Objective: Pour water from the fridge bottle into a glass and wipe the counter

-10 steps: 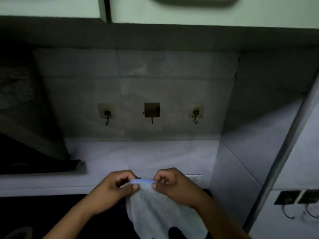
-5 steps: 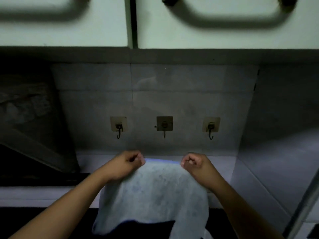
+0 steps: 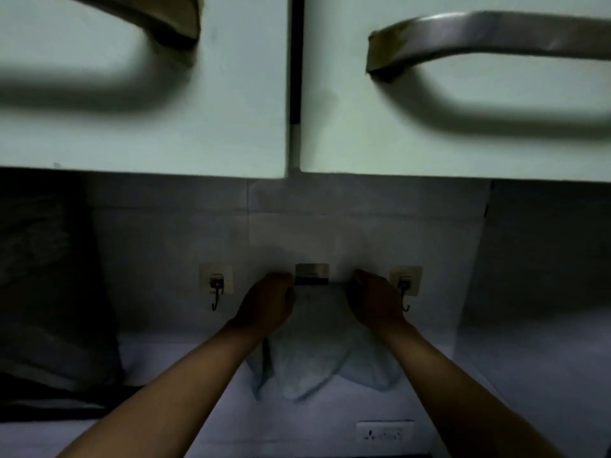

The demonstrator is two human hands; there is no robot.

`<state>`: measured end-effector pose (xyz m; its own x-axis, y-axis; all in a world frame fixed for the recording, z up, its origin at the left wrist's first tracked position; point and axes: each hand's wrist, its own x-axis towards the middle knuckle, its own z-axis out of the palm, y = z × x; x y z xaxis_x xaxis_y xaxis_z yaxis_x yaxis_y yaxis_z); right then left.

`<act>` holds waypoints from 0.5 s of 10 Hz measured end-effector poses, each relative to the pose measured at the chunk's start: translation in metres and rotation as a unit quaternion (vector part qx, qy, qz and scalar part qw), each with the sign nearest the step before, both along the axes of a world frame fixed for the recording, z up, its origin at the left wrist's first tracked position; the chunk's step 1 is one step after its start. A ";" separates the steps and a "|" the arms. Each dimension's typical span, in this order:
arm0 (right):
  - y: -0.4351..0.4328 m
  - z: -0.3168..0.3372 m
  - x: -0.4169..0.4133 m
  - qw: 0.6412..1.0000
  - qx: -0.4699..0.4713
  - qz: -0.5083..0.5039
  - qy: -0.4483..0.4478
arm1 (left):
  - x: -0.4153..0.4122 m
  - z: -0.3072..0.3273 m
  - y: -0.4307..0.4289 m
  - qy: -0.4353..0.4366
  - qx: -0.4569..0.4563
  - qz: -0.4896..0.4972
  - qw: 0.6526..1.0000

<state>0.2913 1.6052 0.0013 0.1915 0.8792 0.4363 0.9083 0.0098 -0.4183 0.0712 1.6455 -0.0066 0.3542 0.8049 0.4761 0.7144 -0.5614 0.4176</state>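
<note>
A pale blue cloth (image 3: 310,345) hangs down the tiled wall from its top edge, which lies against the middle wall hook (image 3: 312,274). My left hand (image 3: 269,300) grips the cloth's upper left corner just left of that hook. My right hand (image 3: 373,299) grips the upper right corner just right of it. Both arms reach up from the bottom of the head view. The cloth's lower part bunches into folds below my wrists. No bottle or glass is in view.
Two more hooks are stuck on the wall, one at the left (image 3: 216,285) and one at the right (image 3: 405,285). White cupboard doors (image 3: 148,127) with curved metal handles (image 3: 489,34) hang overhead. A dark hood (image 3: 49,292) stands left. A socket (image 3: 385,433) sits low.
Both hands have lifted the cloth from low in front of me up to the middle hook, first spreading its top edge apart and then bringing it close to the hook. The view has tilted upward.
</note>
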 end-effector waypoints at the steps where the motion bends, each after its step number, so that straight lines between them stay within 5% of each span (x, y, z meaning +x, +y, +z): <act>1: 0.006 -0.034 -0.006 0.992 -0.125 -0.020 0.011 | 0.015 -0.021 -0.009 0.000 -0.131 0.000 0.991; 2: 0.012 -0.072 -0.021 0.986 -0.166 0.017 -0.004 | 0.026 -0.039 -0.006 -0.014 -0.193 0.013 0.981; 5: 0.011 -0.083 -0.020 0.990 -0.137 0.033 0.002 | 0.018 -0.056 -0.016 0.014 -0.144 0.044 0.989</act>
